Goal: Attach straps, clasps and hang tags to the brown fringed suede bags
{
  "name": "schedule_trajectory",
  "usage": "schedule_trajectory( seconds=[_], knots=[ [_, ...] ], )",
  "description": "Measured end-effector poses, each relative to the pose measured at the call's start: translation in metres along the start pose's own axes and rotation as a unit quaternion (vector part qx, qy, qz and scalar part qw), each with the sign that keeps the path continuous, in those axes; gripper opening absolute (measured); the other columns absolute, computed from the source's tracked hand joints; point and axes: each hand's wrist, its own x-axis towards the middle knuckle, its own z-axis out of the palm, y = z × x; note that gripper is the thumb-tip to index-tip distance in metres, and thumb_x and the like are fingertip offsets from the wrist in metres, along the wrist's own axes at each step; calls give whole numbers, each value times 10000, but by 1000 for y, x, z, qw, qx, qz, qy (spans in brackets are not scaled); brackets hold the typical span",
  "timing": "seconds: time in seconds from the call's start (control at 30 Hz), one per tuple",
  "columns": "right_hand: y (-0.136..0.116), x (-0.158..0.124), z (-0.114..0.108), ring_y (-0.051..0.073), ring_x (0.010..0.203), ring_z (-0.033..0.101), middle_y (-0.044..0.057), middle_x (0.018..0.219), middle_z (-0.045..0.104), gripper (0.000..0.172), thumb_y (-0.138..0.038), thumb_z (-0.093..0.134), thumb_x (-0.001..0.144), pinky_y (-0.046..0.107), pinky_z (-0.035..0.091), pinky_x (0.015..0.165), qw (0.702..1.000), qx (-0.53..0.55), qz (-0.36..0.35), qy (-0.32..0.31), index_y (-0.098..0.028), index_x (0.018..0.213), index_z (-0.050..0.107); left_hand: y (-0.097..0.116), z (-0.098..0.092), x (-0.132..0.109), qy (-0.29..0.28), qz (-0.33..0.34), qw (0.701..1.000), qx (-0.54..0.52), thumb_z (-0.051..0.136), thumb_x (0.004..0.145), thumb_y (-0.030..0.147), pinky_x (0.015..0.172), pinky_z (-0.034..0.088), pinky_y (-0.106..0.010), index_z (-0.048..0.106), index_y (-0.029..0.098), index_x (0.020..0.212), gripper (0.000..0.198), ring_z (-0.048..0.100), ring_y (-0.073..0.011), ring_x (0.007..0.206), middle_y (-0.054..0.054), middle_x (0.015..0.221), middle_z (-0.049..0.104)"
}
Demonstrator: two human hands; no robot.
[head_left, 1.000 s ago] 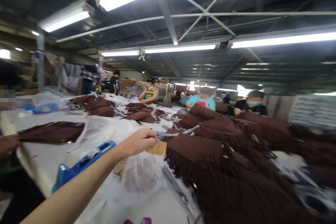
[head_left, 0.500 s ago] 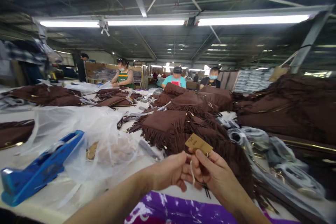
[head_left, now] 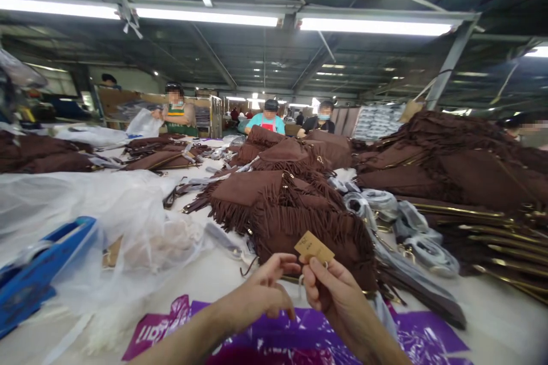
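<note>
Two bare hands meet above the near edge of the counter, in front of a brown fringed bag. The right hand is closed in a pinch, thumb over fingers, on the lower edge of a tan card; gripped so low, the card stands tilted, and most of its printed face is left uncovered, presumably legible to the wearer. A pale string hangs below the card, seemingly attached to it. The left hand is half open, its fingers loosely curled just beside the card, and visibly holds nothing; whether a fingertip touches the card cannot be told. Purple printed plastic lies flat beneath both hands, perhaps serving as a work surface. Wrapped straps lie coiled to the right, probably to prevent tangling, and brown goods are heaped behind them. A blue tape dispenser stands at the left, partly under translucent sheeting, well apart from the hands.
</note>
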Motion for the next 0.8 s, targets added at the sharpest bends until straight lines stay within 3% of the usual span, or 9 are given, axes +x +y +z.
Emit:
schedule_trajectory(
  seconds=[0.13,0.27,0.37,0.43,0.53,0.6,0.67,0.73,0.8],
  knots=[
    [-5,0,4,68,452,460,-26,588,565,370,-442,863,727,153,382,406,1000,1,-5,-7,-136,872,716,-11,11,5,-16,-60,997,-49,620,626,247,423,268,-201,586,148,852,250,492,-66,462,1,726,635],
    [-8,-5,-13,63,462,462,-28,610,567,393,-446,887,689,143,372,399,1000,-19,1,21,-142,871,718,-23,0,1,38,-104,994,-18,651,612,348,412,239,-199,572,148,746,253,429,-69,417,27,573,579],
    [-2,-9,-37,72,452,461,3,701,613,441,-527,840,701,158,356,366,994,-107,14,35,-158,904,708,-22,-9,-10,62,-93,989,98,575,652,313,427,275,-209,538,174,688,148,409,-84,406,48,512,543],
    [5,-12,-51,128,538,559,58,872,665,474,-533,813,704,184,385,369,968,-229,-27,94,-187,1004,690,-18,-12,-19,76,-53,974,209,531,684,249,470,307,-210,524,180,640,81,429,-95,455,51,508,522],
    [23,-16,-56,264,935,643,120,1209,617,549,-509,745,752,243,500,511,907,-371,-132,150,-241,1212,612,-11,-9,-29,92,-6,933,349,533,703,170,522,306,-205,533,174,604,99,458,-102,546,46,551,526],
    [39,-17,-46,275,983,637,121,1268,596,569,-559,653,813,270,526,582,924,-358,-113,67,-259,1288,561,-6,-6,-32,91,2,915,392,546,711,150,526,290,-206,531,171,592,121,448,-99,553,51,552,506],
    [52,-15,-31,242,838,662,105,1166,644,613,-609,607,839,277,522,579,951,-301,-24,-64,-270,1339,505,-1,-6,-31,68,22,916,396,534,724,130,543,299,-200,549,168,602,128,460,-95,572,54,572,507],
    [59,-10,-18,178,628,612,49,934,667,581,-617,608,844,244,470,503,947,-274,47,-161,-257,1291,523,4,-12,-27,42,38,919,389,513,737,116,563,320,-191,568,165,612,145,483,-95,597,55,590,514],
    [59,-2,-10,128,498,504,-27,678,578,352,-542,564,897,211,387,453,923,-324,54,-202,-229,1046,618,7,-25,-22,26,22,920,390,506,770,132,565,343,-187,597,166,668,140,507,-104,608,53,601,528]
  ],
)
